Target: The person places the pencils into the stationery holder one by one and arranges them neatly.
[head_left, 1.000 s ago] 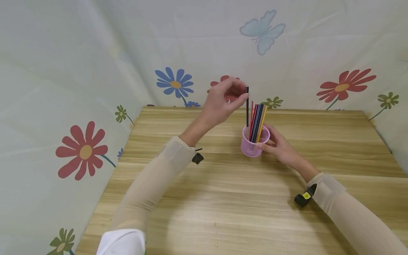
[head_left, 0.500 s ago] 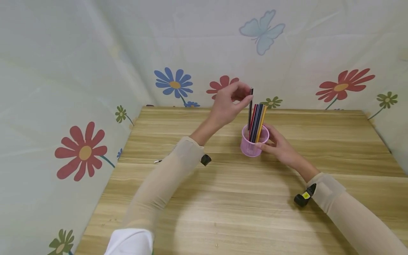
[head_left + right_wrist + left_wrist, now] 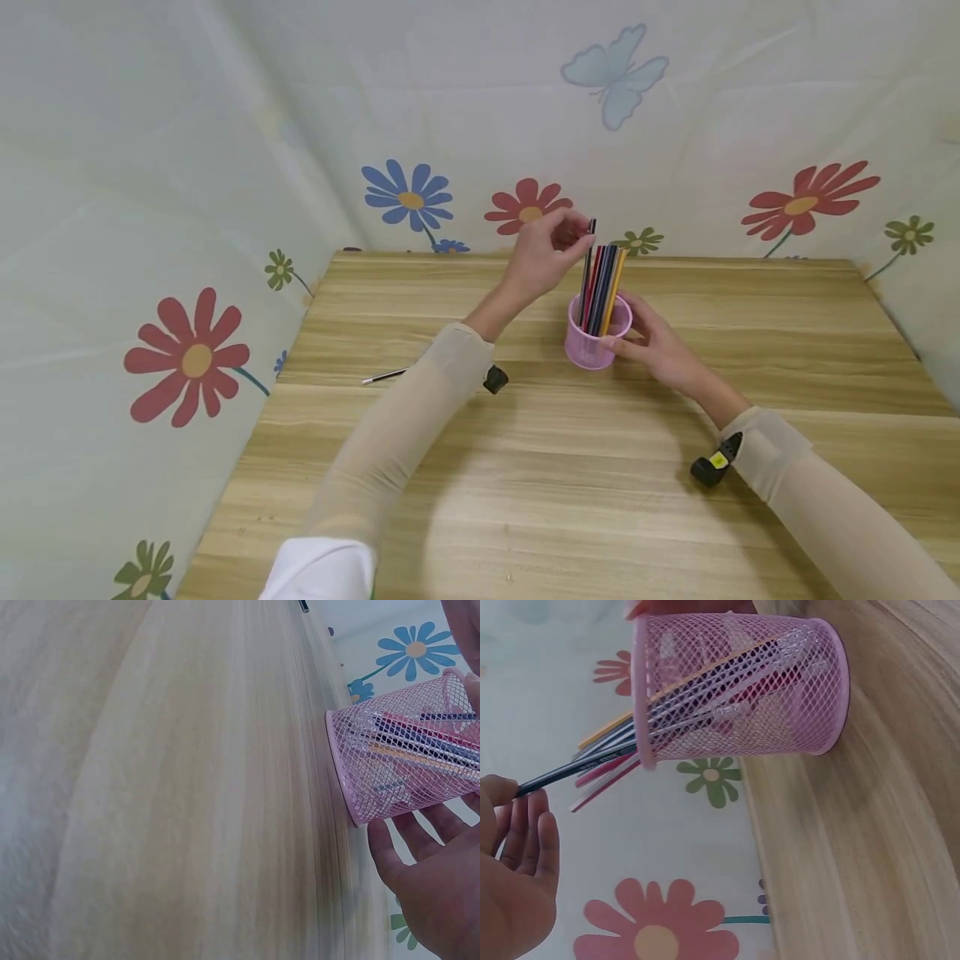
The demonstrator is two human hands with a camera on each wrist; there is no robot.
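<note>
My left hand (image 3: 542, 254) pinches a black pencil (image 3: 577, 768) near its upper end, between thumb and fingers. Its lower part is inside a pink mesh pen holder (image 3: 587, 353), beside several other pencils (image 3: 602, 287) in red, dark and yellow. In the left wrist view these pencils lean inside the mesh wall (image 3: 834, 697). Thumb and fingers of my right hand (image 3: 662, 348) hold the pen holder from its right side, and it stands upright on the table. In the right wrist view the right hand (image 3: 442, 892) is partly cut off by the frame edge.
Another black pencil (image 3: 385, 376) with a pale end lies on the wooden table (image 3: 570, 500), partly hidden by the left forearm. Behind the table hangs a pale curtain (image 3: 465, 100) printed with flowers and a butterfly. Small black cameras (image 3: 708, 472) sit on the wrists.
My left hand has moved right and down, lowering the black pencil deeper into the pen holder. More of the pencil on the table shows. The right hand keeps its place on the holder.
</note>
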